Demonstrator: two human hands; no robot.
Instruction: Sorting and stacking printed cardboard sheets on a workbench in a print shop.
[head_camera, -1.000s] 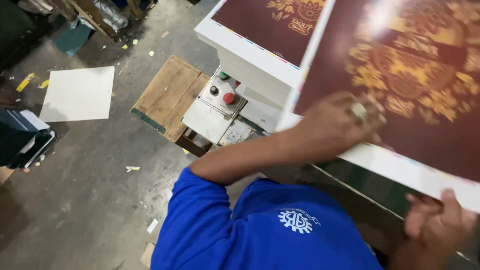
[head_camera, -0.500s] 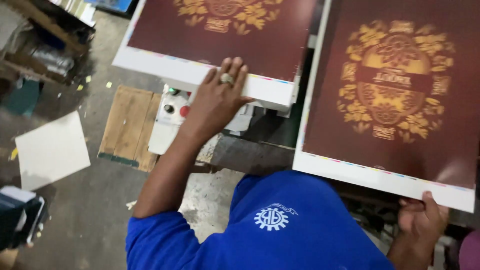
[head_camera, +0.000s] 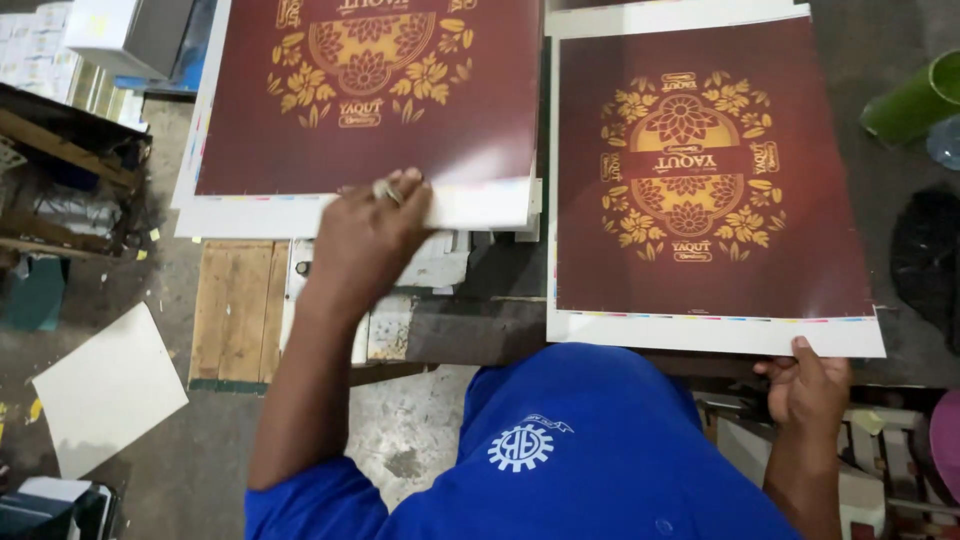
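Gripping maroon sheet (head_camera: 715, 190) near edge, ornament upside-down

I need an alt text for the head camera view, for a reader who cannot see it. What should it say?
A person in a blue shirt grips the near edge of a stack of dark red printed sheets with the left hand, while the right hand holds the corner of a matching sheet with a gold floral design. Below lie a wooden pallet and a white board on the floor.

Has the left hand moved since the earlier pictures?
Yes. The left hand went from the right printed sheet over to the near edge of the left printed sheet, crossing above the wooden board.
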